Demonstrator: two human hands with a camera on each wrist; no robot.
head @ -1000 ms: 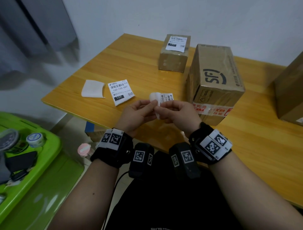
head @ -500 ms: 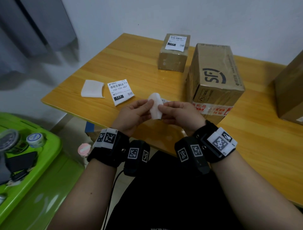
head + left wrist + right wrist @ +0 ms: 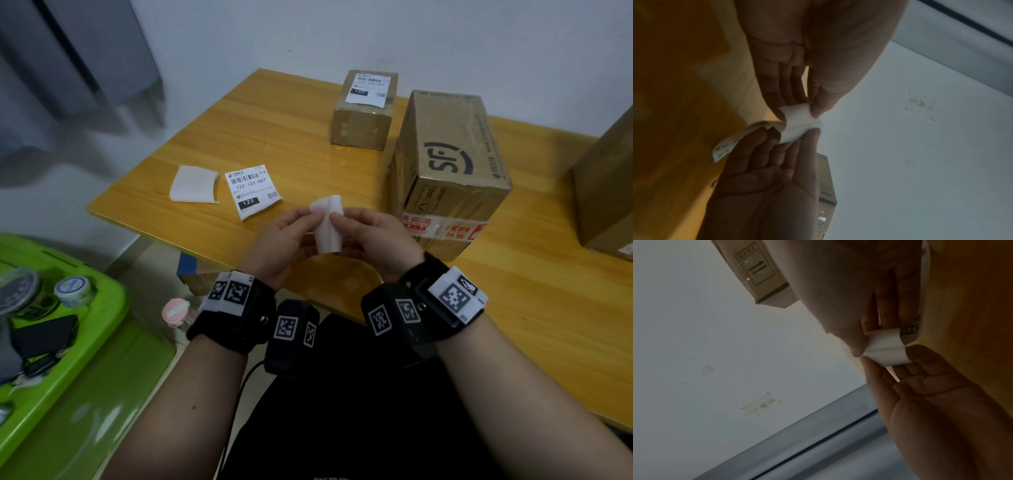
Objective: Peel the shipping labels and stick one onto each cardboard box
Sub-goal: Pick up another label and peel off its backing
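Above the table's near edge both hands hold a shipping label (image 3: 327, 224) with its white side towards me. My left hand (image 3: 310, 219) pinches the white backing paper (image 3: 797, 116) between thumb and fingers. My right hand (image 3: 337, 219) pinches the label, whose printed part (image 3: 724, 147) curls past its fingers (image 3: 764, 134). The right wrist view shows the white strip (image 3: 885, 347) bent between the two hands. A second label (image 3: 251, 190) lies flat on the table. The small box (image 3: 359, 126) at the back carries a label (image 3: 370, 87). The big SF box (image 3: 448, 164) stands right of my hands.
A loose white backing sheet (image 3: 193, 185) lies left of the flat label. A third cardboard box (image 3: 606, 185) stands at the right edge. A green bin lid (image 3: 102, 342) with tape rolls (image 3: 72, 291) sits low on the left. The wooden table (image 3: 274, 130) meets the wall.
The printed end of the label, seen beyond my right fingers a second ago, is hidden now; more white paper shows between the hands. Both hands stayed at the near edge.
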